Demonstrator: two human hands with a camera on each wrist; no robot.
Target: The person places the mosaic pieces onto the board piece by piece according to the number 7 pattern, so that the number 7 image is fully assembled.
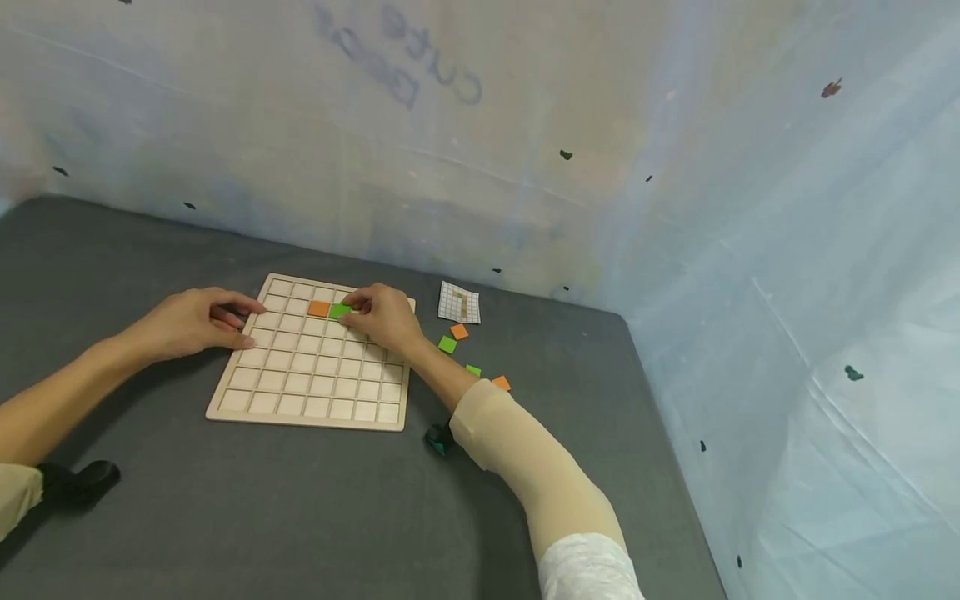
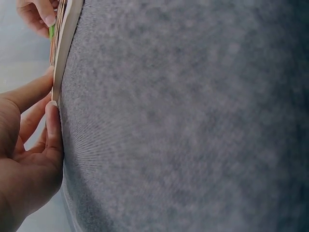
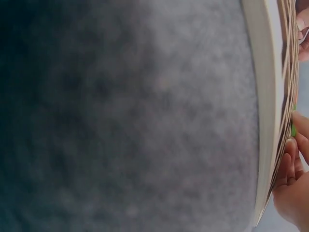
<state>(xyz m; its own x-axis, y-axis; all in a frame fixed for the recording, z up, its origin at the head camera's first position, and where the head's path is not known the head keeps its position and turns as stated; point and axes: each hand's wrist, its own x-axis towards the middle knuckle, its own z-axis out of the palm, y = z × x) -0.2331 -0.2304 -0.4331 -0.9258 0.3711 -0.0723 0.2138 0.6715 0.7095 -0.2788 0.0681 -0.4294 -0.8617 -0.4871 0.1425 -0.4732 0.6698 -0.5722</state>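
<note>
A pale wooden grid board [image 1: 302, 363] lies on the dark cloth. My left hand [image 1: 191, 323] is at its left side, thumb and fingertips spread apart and touching the rim; the left wrist view shows these fingertips [image 2: 52, 108] against the board's edge. Over the upper part of the grid, my right hand [image 1: 390, 321] pinches a green square tile [image 1: 340, 311] between thumb and fingers, low at the board's surface. Directly left of it an orange square tile [image 1: 318, 308] sits in a cell. In the right wrist view only a sliver of the green tile [image 3: 293, 129] shows.
Right of the board lies a small printed grid card [image 1: 459, 302]. Loose tiles are scattered below it: an orange tile [image 1: 459, 331], a green tile [image 1: 447, 344], and another green and orange pair partly behind the right forearm. A pale sheet wall [image 1: 465, 208] rises behind the cloth.
</note>
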